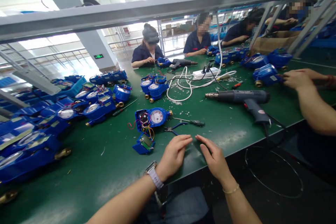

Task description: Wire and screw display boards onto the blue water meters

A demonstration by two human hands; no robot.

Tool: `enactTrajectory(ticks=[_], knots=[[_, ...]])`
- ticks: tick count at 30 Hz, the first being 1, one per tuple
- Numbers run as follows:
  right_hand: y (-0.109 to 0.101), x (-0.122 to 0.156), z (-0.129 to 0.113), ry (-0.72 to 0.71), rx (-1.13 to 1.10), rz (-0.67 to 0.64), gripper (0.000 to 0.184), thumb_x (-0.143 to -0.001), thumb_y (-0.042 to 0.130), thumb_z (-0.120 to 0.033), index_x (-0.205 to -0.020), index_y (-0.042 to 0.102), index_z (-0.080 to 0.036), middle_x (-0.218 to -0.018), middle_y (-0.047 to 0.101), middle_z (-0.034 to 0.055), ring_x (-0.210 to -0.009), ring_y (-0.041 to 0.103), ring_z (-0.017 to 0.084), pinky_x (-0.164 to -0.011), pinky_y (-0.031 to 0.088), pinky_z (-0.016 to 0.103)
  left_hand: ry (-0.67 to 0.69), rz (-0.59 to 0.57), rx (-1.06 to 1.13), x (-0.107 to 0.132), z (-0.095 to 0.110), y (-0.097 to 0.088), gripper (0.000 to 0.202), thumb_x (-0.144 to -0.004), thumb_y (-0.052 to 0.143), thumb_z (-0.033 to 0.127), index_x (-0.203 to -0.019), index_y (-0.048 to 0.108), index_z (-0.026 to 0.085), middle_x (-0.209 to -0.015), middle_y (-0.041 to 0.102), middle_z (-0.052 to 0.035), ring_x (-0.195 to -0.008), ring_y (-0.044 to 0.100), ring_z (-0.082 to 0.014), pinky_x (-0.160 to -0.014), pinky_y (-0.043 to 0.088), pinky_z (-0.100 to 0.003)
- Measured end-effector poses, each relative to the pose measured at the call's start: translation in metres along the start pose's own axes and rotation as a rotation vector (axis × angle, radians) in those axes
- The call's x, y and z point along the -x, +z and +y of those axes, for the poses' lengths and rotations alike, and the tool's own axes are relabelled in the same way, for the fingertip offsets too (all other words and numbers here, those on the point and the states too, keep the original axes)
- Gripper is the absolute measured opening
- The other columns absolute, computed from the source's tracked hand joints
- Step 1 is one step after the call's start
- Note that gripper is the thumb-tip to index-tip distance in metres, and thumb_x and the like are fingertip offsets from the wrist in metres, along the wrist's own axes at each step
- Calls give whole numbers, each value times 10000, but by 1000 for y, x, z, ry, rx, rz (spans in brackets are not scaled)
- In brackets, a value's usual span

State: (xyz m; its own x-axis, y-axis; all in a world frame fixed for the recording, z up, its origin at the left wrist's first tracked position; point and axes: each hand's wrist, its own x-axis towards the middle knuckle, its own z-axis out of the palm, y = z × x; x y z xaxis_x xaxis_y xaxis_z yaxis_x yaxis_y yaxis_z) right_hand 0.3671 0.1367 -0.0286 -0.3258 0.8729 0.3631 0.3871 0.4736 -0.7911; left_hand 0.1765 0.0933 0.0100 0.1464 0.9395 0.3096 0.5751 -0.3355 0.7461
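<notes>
My left hand (175, 154), with a watch at the wrist, rests at the front of the green table, holding nothing, its fingers stretched out. Facing it, my right hand (214, 159) is also bare, fingers extended and thumb apart. A small gap separates the fingertips. Just beyond my left hand lie cutting pliers (176, 127) with dark blue handles and a screwdriver (194, 122) with a dark handle. Behind them is a blue water meter (156, 117), its box opened and wires showing. The detached cover with a green circuit board (146, 141) hangs off by coloured wires.
A heat gun (238, 96) lies to the right, its cord dropping over the table edge. Several blue meters (97, 108) crowd the left. A white power strip (206, 73) with looped cable sits farther back. A co-worker's hands (299, 78) touch a meter at right. Co-workers sit opposite.
</notes>
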Motion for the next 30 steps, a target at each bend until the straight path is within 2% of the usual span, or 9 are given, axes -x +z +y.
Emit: enactTrajectory(ticks=[2,4,6,9,13,20,23,26,30], knots=[[5,15,-14,-107,62,-104,414,-1016,385,-397,-1333,572,-207,-1336,596,129,-1275,528,285,-1094,364,600,-118,138,154,-8,-2,-8,299,-973,446,259,-1157,671,186,-1048,753,-96,-879,716,-192,-814,592,-358],[17,29,-33,-229,143,-321,459,-1007,413,-380,-1438,462,-228,-1449,494,107,-1381,404,304,-1128,224,689,-205,166,173,-15,-6,-15,262,-952,507,283,-1102,690,170,-890,762,-71,-712,696,-172,-698,582,-319],[30,40,-53,-293,210,-543,562,-973,501,-404,-1495,371,-240,-1532,370,81,-1440,293,317,-1123,87,739,-165,114,31,-21,-9,-18,223,-927,556,249,-1083,698,178,-957,754,-72,-847,694,-197,-811,562,-356],[43,45,-71,-249,260,-668,679,-949,550,-456,-1529,292,-215,-1570,271,70,-1464,233,300,-1122,-20,718,-31,-66,-283,-27,-15,-16,273,-876,631,189,-1144,677,212,-1158,697,-76,-1104,611,-255,-1009,464,-459],[38,34,-66,-216,338,-670,701,-948,564,-446,-1529,282,-175,-1566,253,97,-1467,219,308,-1103,-65,719,19,-169,-442,-33,-23,-10,143,-889,635,212,-1011,708,230,-996,695,-40,-1029,593,-234,-1012,437,-455],[8,-6,-22,-315,489,-604,709,-937,579,-439,-1518,297,-146,-1543,297,147,-1440,275,342,-1094,80,762,-27,-33,-437,-33,-30,-10,162,-962,493,212,-1037,637,198,-1059,650,-66,-1071,565,-223,-1033,416,-445],[4,-31,-1,-298,534,-545,672,-951,532,-483,-1506,338,-158,-1536,327,150,-1434,294,334,-1107,122,739,-28,-46,-441,-29,-28,-9,171,-955,493,203,-1053,633,212,-1111,647,-71,-1162,544,-245,-1085,380,-487],[3,-52,20,-265,537,-408,599,-966,461,-513,-1465,428,-183,-1505,395,154,-1410,349,332,-1109,144,728,-18,-66,-408,-17,-18,-11,234,-941,511,203,-1153,609,227,-1166,644,-75,-1188,552,-239,-1083,410,-465],[0,-62,42,-269,411,-137,482,-981,375,-473,-1303,597,-191,-1379,563,125,-1331,470,307,-1091,326,629,158,-91,-284,14,-4,-33,253,-963,492,270,-1189,599,228,-1094,697,-57,-990,657,-174,-848,536,-298]])
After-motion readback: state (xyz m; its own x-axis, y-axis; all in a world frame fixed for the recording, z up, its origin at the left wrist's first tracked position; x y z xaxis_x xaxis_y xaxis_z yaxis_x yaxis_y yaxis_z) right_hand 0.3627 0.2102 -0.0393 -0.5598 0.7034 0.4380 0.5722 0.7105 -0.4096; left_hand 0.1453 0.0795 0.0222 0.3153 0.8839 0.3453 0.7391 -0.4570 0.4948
